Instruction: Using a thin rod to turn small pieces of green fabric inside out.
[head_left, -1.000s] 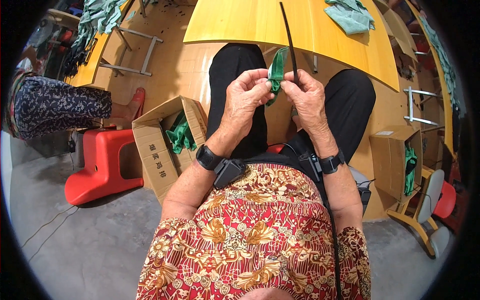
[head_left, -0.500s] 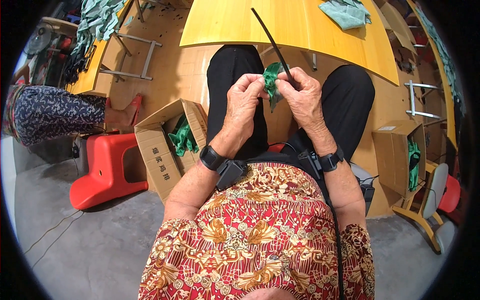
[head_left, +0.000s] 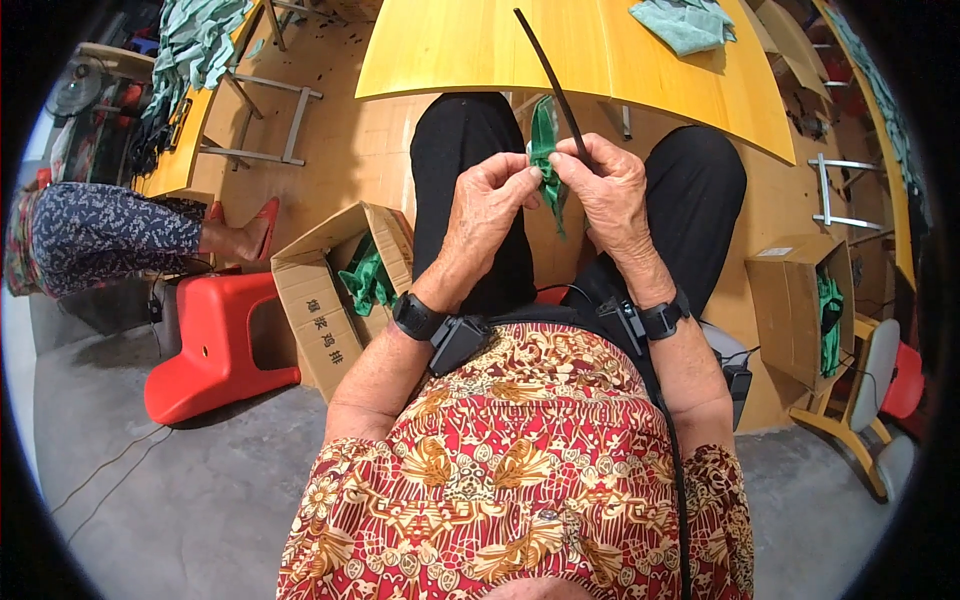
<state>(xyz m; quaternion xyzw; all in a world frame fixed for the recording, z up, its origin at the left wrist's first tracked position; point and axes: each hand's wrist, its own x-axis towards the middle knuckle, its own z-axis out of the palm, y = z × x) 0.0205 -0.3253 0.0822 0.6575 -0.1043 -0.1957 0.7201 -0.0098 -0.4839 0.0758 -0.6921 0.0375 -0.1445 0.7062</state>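
Above my lap, between my knees, a shiny green fabric piece [head_left: 544,130] is bunched at its middle, one end pointing up and the other hanging down. My left hand [head_left: 487,205] pinches its left side between thumb and fingers. On the other side my right hand [head_left: 612,192] is closed, thumb and fingertips at the fabric's middle. A thin black stick [head_left: 548,68] also rises from the right hand's fingers, slanting up and left over the table. Fingers hide its lower end and part of the bunched middle.
The yellow table [head_left: 470,50] begins just beyond my knees, with pale green cloths [head_left: 685,25] on it. Cardboard boxes with green fabric stand left [head_left: 330,330] and right [head_left: 790,300]. A red stool [head_left: 215,350] lies left, near a seated person's leg [head_left: 120,235].
The green fabric has turned more upright and now stretches taller and narrower between my fingers. The black stick has shifted slightly right. Both hands keep their hold.
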